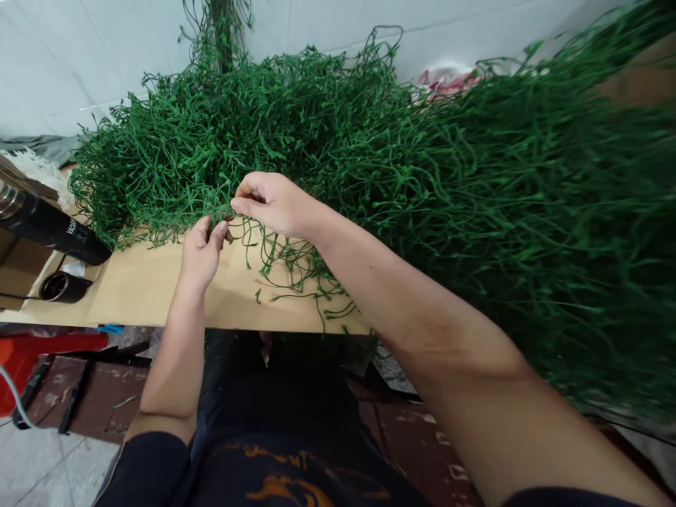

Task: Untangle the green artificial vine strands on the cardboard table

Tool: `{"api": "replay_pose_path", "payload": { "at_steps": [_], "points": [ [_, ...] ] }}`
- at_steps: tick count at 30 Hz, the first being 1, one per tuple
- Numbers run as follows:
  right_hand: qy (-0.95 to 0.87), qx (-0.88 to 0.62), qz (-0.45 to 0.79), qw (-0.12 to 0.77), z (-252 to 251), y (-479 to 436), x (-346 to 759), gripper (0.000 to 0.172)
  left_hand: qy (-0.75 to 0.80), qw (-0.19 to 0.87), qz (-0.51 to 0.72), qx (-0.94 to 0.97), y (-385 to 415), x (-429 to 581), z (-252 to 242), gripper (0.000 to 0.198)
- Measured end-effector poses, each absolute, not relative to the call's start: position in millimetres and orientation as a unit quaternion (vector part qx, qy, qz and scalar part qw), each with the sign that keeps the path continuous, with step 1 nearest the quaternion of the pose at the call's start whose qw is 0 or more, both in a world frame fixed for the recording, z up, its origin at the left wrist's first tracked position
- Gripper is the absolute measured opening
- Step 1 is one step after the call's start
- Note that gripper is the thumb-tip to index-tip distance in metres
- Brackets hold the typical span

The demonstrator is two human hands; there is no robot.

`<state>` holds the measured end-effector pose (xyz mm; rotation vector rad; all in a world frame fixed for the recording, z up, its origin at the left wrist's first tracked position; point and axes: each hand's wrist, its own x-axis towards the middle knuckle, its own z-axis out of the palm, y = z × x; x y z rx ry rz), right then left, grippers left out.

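Observation:
A large heap of thin green stems with small forked tips point(253, 120) spreads over the brown table covering; they look like plastic plant stems. My right hand point(277, 204) is at the heap's front edge, thumb and fingertips pinched on a thin green stem. Just below and to its left, my left hand point(201, 253) is closed too, thumb against forefinger, on what appears to be the same stem. The fingertips of both hands are close together and partly hide the stem. Several loose stems point(296, 271) lie on the covering under my right wrist.
On the left, a black vacuum flask point(58, 225) leans beside a dark roll point(63, 287) and cardboard. The brown covering point(153, 289) ends near my body. A red plastic object point(53, 345) is below at left. Behind the heap, a white bowl-like item point(446, 74) stands near the wall.

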<state>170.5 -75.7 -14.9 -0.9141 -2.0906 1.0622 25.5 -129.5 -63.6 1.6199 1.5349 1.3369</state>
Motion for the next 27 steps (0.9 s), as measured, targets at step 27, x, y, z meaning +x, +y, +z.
{"api": "replay_pose_path", "payload": {
  "at_steps": [27],
  "points": [
    [-0.844,-0.374,0.362,0.128,-14,-67,180,0.028,0.577,0.107,0.285,0.758,-138,52,-76,0.026]
  ]
}}
